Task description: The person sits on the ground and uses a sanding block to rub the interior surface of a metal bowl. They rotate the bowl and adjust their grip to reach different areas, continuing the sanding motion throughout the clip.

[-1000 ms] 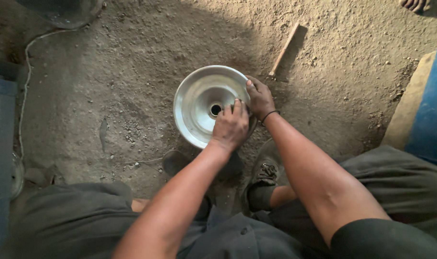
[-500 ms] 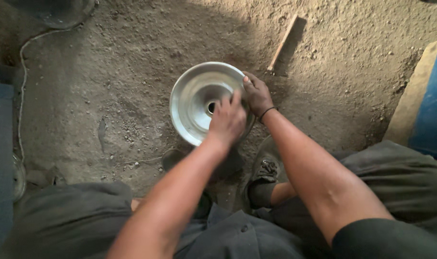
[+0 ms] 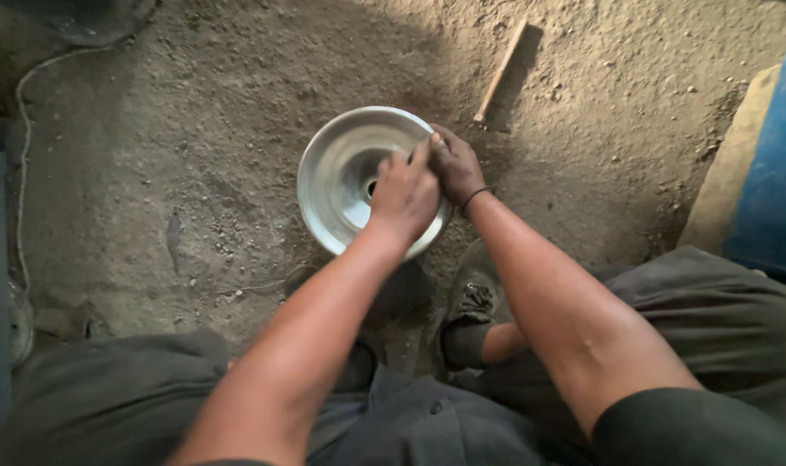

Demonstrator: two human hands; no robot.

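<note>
— What's underfoot here?
— A bare dirt floor [image 3: 194, 173], gritty and half in shadow. A wooden stick [image 3: 500, 73] lies past the work, a blue container [image 3: 777, 173] stands at the right edge, and a pale cord [image 3: 22, 138] runs along the left.

— And the metal piece?
— A round silvery dish [image 3: 341, 173] lies flat on the floor, hollow side up, centre hole facing the camera; being round, it has no long axis.

— The hands?
— The left hand [image 3: 403, 197] rests curled over its inner right part. The right hand [image 3: 456, 166] curls on the right rim. Whether either truly grips it, I cannot tell.
</note>
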